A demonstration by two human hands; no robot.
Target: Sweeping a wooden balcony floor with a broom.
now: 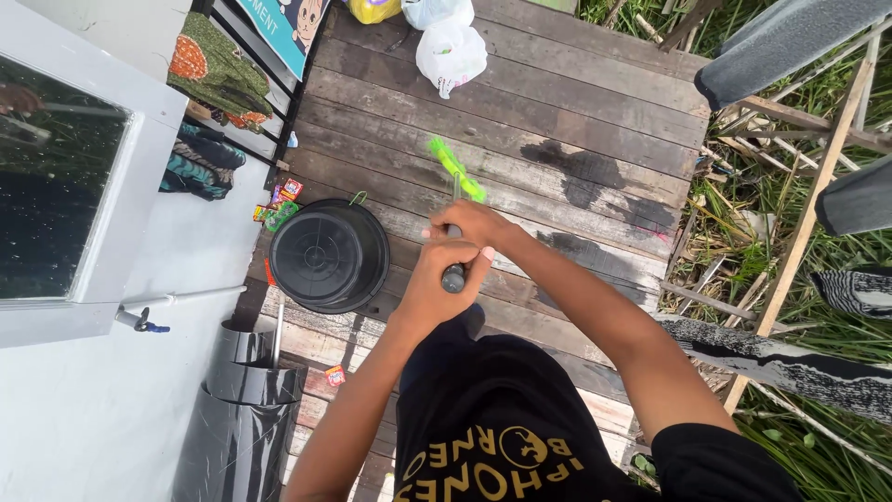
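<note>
Weathered plank deck (557, 102) is being viewed from above. Upturned black bucket (329, 256) is being kept near its left edge; white plastic bag (451, 54) at the far edge. Green-headed tool (454, 218) is being gripped mid-deck, left hand (437, 288) and right hand (478, 228) both closed round its dark handle.

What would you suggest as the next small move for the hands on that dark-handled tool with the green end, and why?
Probably steady the grip before moving. The left hand wraps the dark handle, the right hand pinches just above it, and the green end is blurred, pointing out over the wooden deck beside the black bucket.
</note>
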